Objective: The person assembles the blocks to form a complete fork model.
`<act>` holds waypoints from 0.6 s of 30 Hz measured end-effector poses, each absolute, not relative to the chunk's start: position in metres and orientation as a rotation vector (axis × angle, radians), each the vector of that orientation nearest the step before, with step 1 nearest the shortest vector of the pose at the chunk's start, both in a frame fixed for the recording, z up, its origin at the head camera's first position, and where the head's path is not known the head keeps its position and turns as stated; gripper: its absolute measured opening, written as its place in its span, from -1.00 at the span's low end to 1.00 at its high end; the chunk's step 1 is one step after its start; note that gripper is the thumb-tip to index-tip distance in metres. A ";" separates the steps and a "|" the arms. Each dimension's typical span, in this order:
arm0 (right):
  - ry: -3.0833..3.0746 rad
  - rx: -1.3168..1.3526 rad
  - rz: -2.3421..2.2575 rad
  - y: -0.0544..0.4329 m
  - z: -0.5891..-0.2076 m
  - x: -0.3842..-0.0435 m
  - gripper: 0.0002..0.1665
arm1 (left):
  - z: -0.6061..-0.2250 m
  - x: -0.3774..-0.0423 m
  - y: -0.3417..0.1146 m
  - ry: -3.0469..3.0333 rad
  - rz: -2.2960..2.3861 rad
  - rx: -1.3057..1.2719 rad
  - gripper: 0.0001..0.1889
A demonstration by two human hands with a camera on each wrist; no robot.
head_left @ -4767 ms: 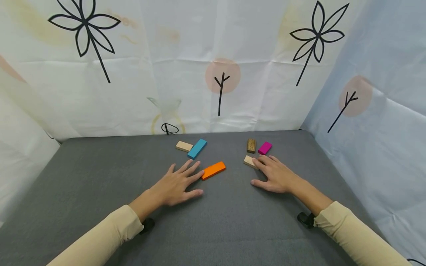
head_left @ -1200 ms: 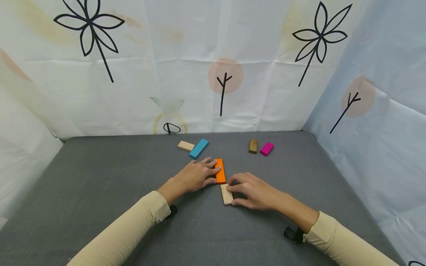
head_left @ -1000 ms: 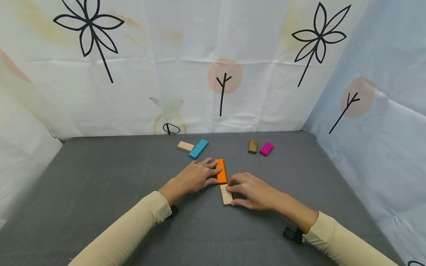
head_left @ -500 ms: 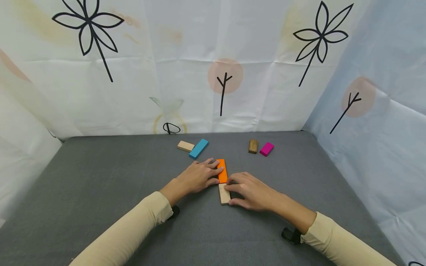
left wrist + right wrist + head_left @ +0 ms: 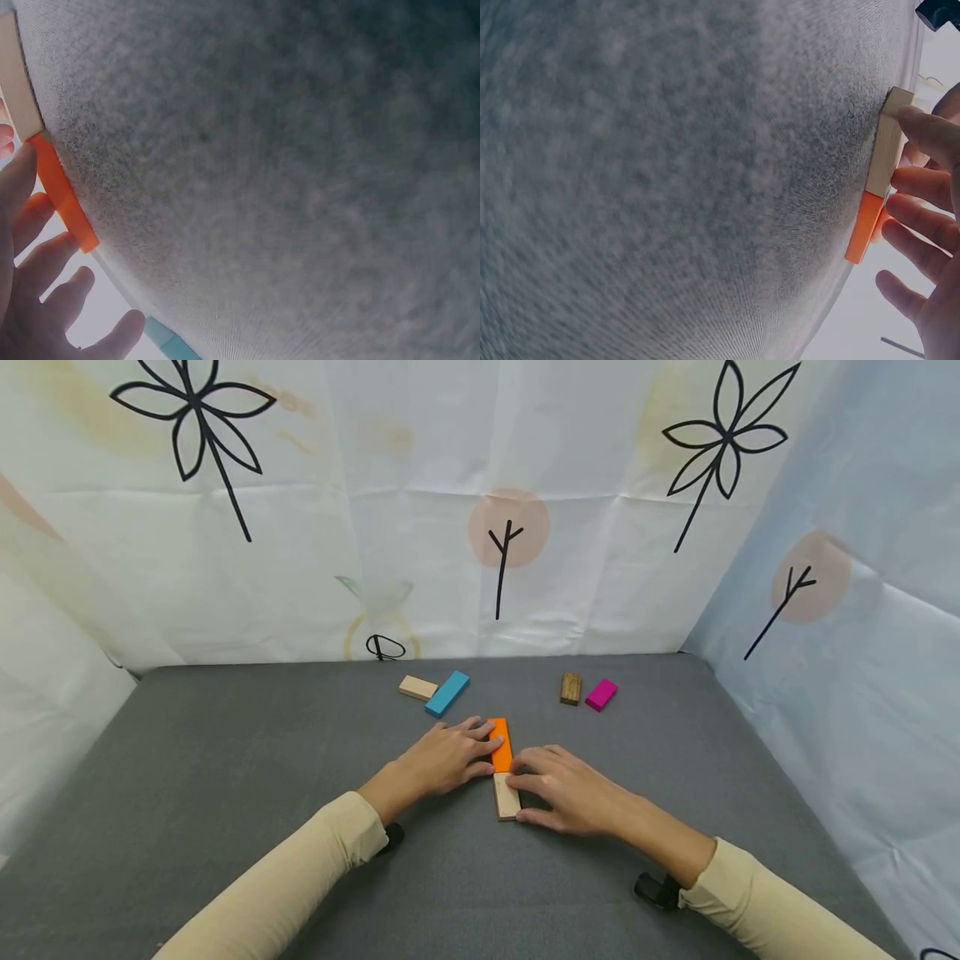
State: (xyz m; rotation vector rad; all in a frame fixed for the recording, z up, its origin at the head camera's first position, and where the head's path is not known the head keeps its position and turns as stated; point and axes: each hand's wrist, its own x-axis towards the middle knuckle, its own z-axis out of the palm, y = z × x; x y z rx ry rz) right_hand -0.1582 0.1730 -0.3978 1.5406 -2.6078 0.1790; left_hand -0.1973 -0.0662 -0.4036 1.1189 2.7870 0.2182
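An orange block (image 5: 500, 745) and a pale wooden block (image 5: 507, 797) lie flat on the grey cloth, end to end in a line running away from me. Their short ends meet, as the left wrist view also shows. My left hand (image 5: 435, 760) reaches in from the left; its fingertips rest on the orange block and the thumb lies at its left edge. From the right, my right hand (image 5: 570, 789) touches the pale block, one fingertip on its top and the thumb against its right side. The fingers of both hands look relaxed, not wrapped around the blocks.
Farther back left, a blue block (image 5: 447, 694) lies against another pale block (image 5: 417, 687). A dark brown block (image 5: 571, 688) and a magenta block (image 5: 602, 695) lie at the back right. White printed sheets (image 5: 420, 527) stand behind and beside the grey table (image 5: 247, 760).
The orange block has turned to point away from me. My right hand has brought the pale block leftward and nearer. Over the last second, the small gap between them closed.
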 end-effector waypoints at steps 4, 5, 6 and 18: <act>-2.587 1.547 0.182 0.175 -0.398 -0.159 -0.51 | -0.402 -0.197 -0.066 2.787 0.227 1.120 -0.46; -2.583 1.549 0.185 0.175 -0.398 -0.159 -0.51 | -0.403 -0.197 -0.066 2.788 0.227 1.118 -0.46; -2.580 1.551 0.188 0.175 -0.398 -0.158 -0.51 | -0.403 -0.197 -0.066 2.789 0.225 1.116 -0.46; -2.583 1.560 0.243 0.176 -0.400 -0.159 -0.43 | -0.405 -0.199 -0.066 2.800 0.191 1.133 -0.46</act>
